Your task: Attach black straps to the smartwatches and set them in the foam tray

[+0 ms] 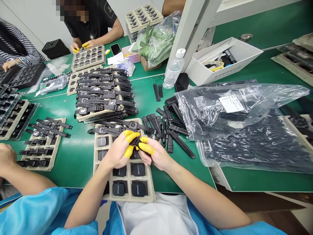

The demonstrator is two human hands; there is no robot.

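Yellow finger cots cover several fingertips on both my hands. Pinched between my left hand (118, 149) and my right hand (157, 153) is a small black watch (135, 141), partly hidden by the fingers; whether a strap is joined to it I cannot tell. Both hands hover over a beige tray (152, 186) with square dark watch cases (138, 170) in its compartments. Across the tray's far end lie watches with black straps (111, 130). Loose black watch straps (154, 125) are heaped just beyond my right hand.
A tall stack of trays with strapped watches (100, 94) stands ahead. On the right lie plastic bags of black straps (256, 140), near a water bottle (174, 69) and a white box (220, 62). Another watch tray (52, 156) is at left, beside a neighbour's arm. Co-workers sit opposite.
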